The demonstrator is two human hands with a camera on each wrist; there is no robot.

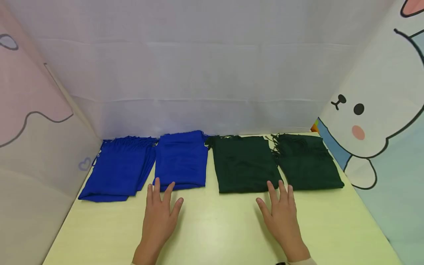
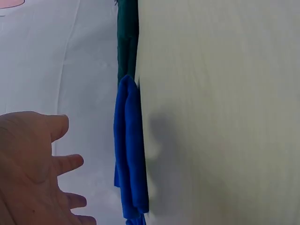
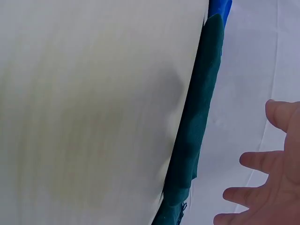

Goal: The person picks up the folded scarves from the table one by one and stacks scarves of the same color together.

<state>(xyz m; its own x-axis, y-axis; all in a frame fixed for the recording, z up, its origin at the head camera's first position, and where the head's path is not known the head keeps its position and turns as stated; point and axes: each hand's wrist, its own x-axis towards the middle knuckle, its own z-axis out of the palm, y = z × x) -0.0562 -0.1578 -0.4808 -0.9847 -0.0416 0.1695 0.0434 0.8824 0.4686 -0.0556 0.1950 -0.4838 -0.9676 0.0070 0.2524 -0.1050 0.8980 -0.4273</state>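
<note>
Saw inner blue cloth [image 1: 181,160] and inner green cloth [image 1: 244,165] folded at the back of the table [image 1: 215,230], between outer blue cloth [image 1: 114,169] and outer green cloth [image 1: 306,167]. Found left hand [image 1: 159,217] raised near blue, right hand [image 1: 281,217] near green, both with spread fingers. Noticed white sheet [image 1: 205,73] behind.

My head camera is looking forward and down from above the bench [image 1: 215,228], viewing from farthest off and taking in my left hand [image 1: 160,219], my right hand [image 1: 281,221] and the backdrop [image 1: 212,73]. My left wrist camera is looking from close beside that hand, turned sideways, so the backdrop is running down the left and the bench down the right. My right wrist camera is mirroring that, equally close in. All three views are sharing the inner blue cloth [image 1: 180,160] and inner green cloth [image 1: 243,165], blue lying nearer in the left wrist view, green in the right.
</note>
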